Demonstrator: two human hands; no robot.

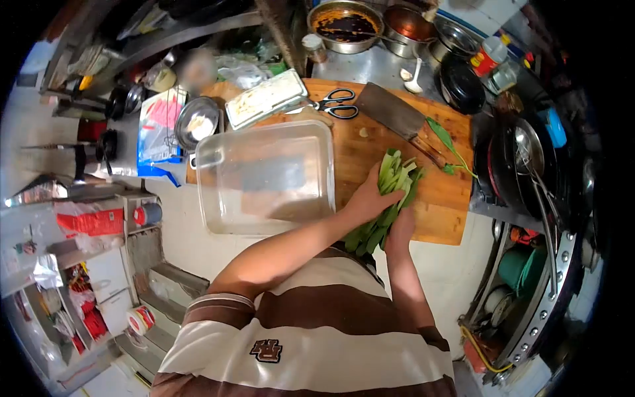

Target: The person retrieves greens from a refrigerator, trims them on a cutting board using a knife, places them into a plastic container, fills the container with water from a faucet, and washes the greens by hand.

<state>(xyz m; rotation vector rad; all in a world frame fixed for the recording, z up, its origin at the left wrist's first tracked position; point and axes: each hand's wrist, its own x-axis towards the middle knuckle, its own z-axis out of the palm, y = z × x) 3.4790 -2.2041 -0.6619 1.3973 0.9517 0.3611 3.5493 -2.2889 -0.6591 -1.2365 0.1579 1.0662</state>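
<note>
A bunch of leafy green vegetables is held between both hands at the front edge of the wooden cutting board. My left hand wraps round its left side, near the pale cut stems. On the right side, my right hand grips the bunch lower down, its fingers partly hidden by leaves. Behind the bunch lies a cleaver, with a single leafy stalk by its handle. To the left is a clear plastic tub, with nothing visible inside it.
Black-handled scissors and a white tray lie at the board's back. A metal bowl is at the left. Pots of sauce and a white spoon stand behind. A wok is at the right.
</note>
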